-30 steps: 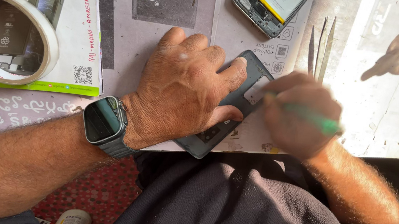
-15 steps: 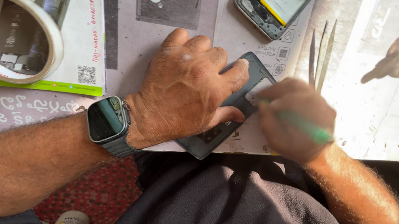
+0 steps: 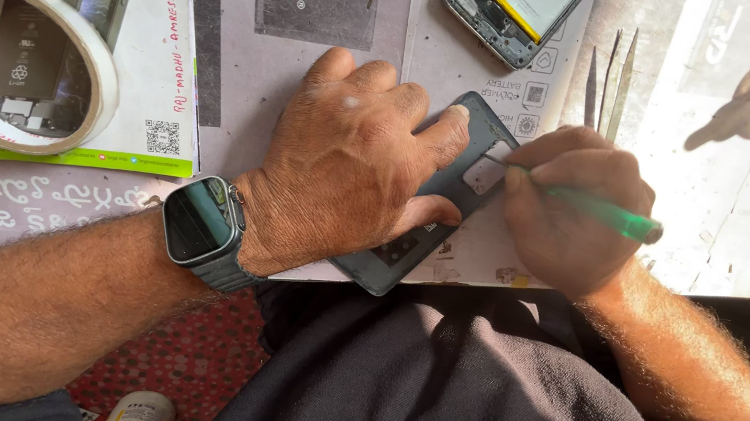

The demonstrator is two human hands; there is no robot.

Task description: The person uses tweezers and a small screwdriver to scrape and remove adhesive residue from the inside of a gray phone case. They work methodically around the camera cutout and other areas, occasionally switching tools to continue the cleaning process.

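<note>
Two hands busy: left hand (image 3: 351, 169) flat on phone cover (image 3: 439, 200); right hand (image 3: 573, 208) clenched around green screwdriver (image 3: 602, 211).

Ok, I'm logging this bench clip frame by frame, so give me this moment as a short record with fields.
Left hand: left hand lies flat on the dark phone back cover, pinning it down
Right hand: right hand grips a green-handled tool, tip at the cover's camera cutout
Wrist: smartwatch
Nearby: tape roll, opened phone, metal pry tools
</note>
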